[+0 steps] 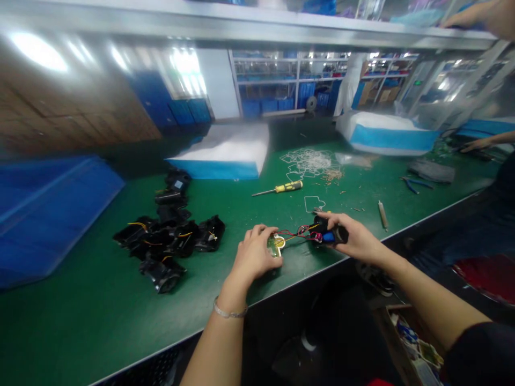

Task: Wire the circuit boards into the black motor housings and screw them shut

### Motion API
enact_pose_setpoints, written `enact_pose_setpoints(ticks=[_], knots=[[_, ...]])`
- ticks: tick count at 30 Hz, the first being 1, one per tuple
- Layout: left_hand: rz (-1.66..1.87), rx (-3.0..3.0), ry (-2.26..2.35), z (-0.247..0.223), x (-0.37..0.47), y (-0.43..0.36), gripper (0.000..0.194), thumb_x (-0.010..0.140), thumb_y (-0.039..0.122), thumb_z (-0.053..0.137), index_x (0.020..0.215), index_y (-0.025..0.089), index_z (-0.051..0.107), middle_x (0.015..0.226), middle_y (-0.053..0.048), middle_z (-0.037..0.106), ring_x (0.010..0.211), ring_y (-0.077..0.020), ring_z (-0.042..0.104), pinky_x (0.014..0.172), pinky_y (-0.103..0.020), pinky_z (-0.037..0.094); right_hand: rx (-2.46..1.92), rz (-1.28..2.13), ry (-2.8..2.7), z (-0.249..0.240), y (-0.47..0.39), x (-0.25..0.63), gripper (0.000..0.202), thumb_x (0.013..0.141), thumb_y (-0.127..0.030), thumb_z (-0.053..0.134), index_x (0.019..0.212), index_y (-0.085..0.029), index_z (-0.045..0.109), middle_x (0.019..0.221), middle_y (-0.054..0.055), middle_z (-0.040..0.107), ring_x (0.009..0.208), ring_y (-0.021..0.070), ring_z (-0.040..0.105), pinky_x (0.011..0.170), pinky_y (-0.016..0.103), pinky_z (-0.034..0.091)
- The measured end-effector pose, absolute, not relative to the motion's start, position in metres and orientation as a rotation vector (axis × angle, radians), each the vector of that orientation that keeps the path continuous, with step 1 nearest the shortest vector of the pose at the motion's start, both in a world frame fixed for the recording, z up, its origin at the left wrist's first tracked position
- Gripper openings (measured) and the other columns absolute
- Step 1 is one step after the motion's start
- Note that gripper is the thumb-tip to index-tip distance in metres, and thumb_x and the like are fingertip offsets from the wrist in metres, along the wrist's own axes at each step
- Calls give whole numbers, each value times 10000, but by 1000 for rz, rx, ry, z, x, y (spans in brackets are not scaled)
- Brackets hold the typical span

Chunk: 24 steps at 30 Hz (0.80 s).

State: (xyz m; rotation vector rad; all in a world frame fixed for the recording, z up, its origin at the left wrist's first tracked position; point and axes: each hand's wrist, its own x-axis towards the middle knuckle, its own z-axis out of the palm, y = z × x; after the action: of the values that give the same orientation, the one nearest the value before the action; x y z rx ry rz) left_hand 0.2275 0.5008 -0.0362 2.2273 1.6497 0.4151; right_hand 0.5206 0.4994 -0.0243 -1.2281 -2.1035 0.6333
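Near the front edge of the green bench, my left hand (257,249) grips a small circuit board (276,245) with a white rim and a yellowish round part. Its fingers are closed round the board's left side. Thin red, black and yellow wires (300,231) run from it to a black plastic housing (341,234) on the right. That housing, with a blue part (328,236) inside, is held by my right hand (352,233), thumb and fingers around it. Just behind the housing lies a thin white gasket-like outline (312,203).
Several black housings (177,236) are heaped at the left, beside a blue bin (52,214). A yellow-black screwdriver (287,186), a pile of white outlines (308,162), a tube (382,215) and blue-handled pliers (414,184) lie on the bench (241,201). Another person's hand (478,143) is at right.
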Motion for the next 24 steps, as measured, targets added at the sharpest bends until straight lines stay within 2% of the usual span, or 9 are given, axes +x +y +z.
enact_pose_setpoints(ticks=[2,4,7,12,20,24], knots=[[398,2204,1680,-34,225,499,678,606,343,712,1254,332,513,1311,-61,422,1186,-293,408,957,-412,408,-1160,383,-2229,-31,497,516,256,708,-71,561,909,-220,505,1407,78,481,1261,269,461,1031,491,353],[398,2187,1703,-34,223,497,655,603,324,714,1230,339,523,1305,-57,416,1191,-296,398,929,-415,421,-1091,189,-2327,-41,497,513,320,694,3,491,921,-220,530,1437,52,452,1247,256,462,1019,486,361],[446,2169,1676,-37,223,496,636,588,269,725,1190,342,533,1291,-43,411,1185,-287,394,937,-417,424,-1078,-7,-2349,-59,497,510,337,731,33,454,935,-217,549,1461,25,422,1242,242,448,1000,452,379],[592,2175,1594,-41,226,495,529,558,189,756,1041,295,567,1259,-13,421,1156,-246,404,986,-383,411,-1172,-152,-2278,-79,490,509,221,821,-39,479,903,-223,571,1444,10,447,1180,243,477,974,436,386],[603,2238,1755,-37,231,492,365,545,280,841,773,203,566,1274,-4,444,1061,-236,451,917,-390,433,-1190,-139,-2318,-84,471,508,191,845,-186,562,1022,-240,606,1496,38,365,1213,277,464,971,443,366],[592,2374,1860,-36,233,487,325,594,293,836,803,220,599,1286,10,470,1083,-247,434,962,-436,382,-1198,-151,-2300,-87,469,505,206,856,-230,577,1059,-241,612,1498,50,361,1216,278,465,976,439,363]])
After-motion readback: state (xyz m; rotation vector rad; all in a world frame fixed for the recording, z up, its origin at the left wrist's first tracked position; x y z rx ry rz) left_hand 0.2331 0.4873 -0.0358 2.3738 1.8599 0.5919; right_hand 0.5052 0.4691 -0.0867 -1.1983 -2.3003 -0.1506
